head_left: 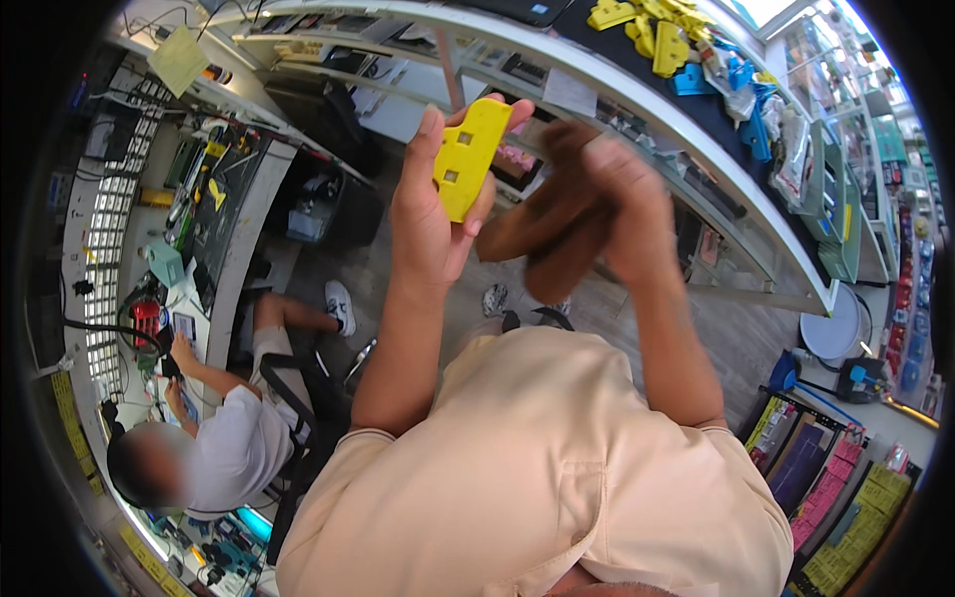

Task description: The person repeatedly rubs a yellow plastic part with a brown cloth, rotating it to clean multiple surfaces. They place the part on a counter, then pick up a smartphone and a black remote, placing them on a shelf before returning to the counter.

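Two small square openings pierce the flat, bright yellow, plastic-looking plate, whose outline is long with rounded corners and a stepped left edge. It stands tilted in the left hand, which is closed around it, thumb at its left side and fingers behind and along its right, above the grey, wood-grained floor. Apart from it, the right hand is bent at the wrist and smeared by motion; the dark brown, elongated shapes against it may be shadowed fingers or something held, so how far open it is cannot be told. Beyond the smooth, white-edged bench lie glossy yellow plastic pieces, blue plastic pieces and a crinkled, clear plastic bag.
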Available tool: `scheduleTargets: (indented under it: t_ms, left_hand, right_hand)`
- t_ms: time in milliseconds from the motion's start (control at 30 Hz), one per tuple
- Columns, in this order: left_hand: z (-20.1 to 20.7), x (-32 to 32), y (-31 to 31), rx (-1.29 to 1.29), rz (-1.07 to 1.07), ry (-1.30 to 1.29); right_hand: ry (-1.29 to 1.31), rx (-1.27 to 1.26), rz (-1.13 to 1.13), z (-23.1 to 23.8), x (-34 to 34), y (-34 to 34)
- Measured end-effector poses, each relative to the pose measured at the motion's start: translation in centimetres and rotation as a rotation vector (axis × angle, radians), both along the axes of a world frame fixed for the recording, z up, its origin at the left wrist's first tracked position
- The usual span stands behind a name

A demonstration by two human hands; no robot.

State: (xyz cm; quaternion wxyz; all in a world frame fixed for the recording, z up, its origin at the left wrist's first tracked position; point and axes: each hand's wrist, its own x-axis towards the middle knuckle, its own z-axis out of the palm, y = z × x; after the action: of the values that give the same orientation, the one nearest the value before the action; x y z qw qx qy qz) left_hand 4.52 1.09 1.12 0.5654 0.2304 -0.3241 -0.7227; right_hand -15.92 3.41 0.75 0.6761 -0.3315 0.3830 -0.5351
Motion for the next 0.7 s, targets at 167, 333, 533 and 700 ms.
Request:
scheduleTargets:
  t_ms: [167,333,533,700]
  left_hand:
    - [0.4,-0.2,0.6,0.028,-0.043,0.078]
    - [1.1,-2.0,1.2,0.067,0.109,-0.029]
    - [0.9,-2.9,1.1,0.098,0.234,-0.074]
    - [0.5,-2.6,0.9,0.082,0.271,-0.144]
  right_hand:
    - [0.243,-0.402,-0.259,2.9,0.1,-2.0]
    - [0.997,-1.082,-0.519,1.0,5.6,-3.4]
    - [1.049,-1.094,-0.46,1.3,5.6,-4.0]
    - [0.991,-1.102,-0.42,0.7,6.0,-4.3]
